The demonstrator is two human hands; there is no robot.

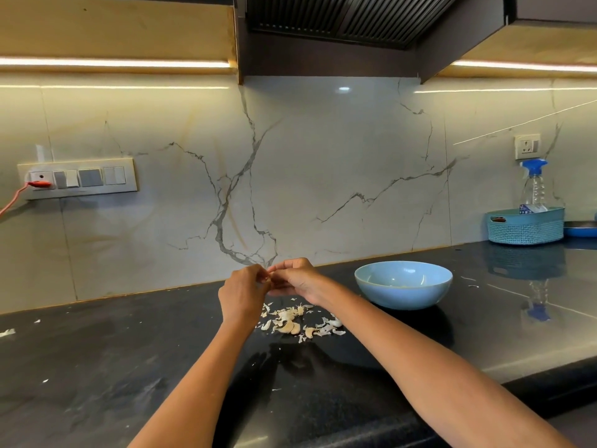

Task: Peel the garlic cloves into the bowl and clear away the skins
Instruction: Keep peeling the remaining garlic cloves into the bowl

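Both hands meet above the black counter (pixel 129 367). My left hand (pixel 243 292) and my right hand (pixel 295 279) pinch a small garlic clove (pixel 268 279) between their fingertips; the clove is mostly hidden by the fingers. Below the hands lies a pile of garlic cloves and loose papery skins (pixel 297 323) on the counter. A light blue bowl (pixel 403 294) stands to the right of the hands; what it holds is not clear from here.
A blue basket (pixel 525 226) with a spray bottle (pixel 534 185) stands at the back right by the wall. Stray skin bits (pixel 7 333) lie at the far left of the counter. A switch panel (pixel 77 179) with a red plug is on the wall.
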